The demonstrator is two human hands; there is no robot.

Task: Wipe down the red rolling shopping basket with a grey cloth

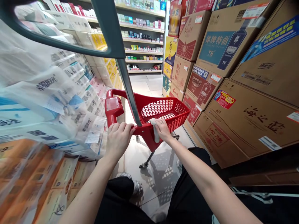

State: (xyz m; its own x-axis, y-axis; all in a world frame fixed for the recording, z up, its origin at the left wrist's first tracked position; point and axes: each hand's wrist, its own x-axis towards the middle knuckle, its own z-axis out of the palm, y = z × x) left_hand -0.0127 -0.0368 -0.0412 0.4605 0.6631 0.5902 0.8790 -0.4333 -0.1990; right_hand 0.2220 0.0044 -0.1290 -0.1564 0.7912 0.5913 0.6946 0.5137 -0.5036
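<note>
Head view: the person crouches in a shop aisle over a red plastic mesh-walled shopping basket (179,119) that stands low on small castor wheels (141,165) on the pale tiled floor (144,85). It sits just ahead of the knees, between the two forearms.

The left hand (118,137) clamps the basket's near rim right beside the foot of the grey metal pull handle (127,82), which rises past the camera. Its fingers (123,127) are curled tight over the edge, knuckles up. This grip likely braces the wheeled basket so that it cannot roll away under pressure.

The right hand (163,129) lies on the same rim, further right, with a small crumpled white cloth (155,132) pinned beneath it. Its fingers (159,122) are bent only loosely, pressing the cloth flat to the plastic, and one end hangs down the outer wall.

Stacked brown cardboard cartons (245,124) wall the right side, plastic-wrapped tissue packs (46,93) crowd the left, and stocked shelves (142,40) close the far end.
</note>
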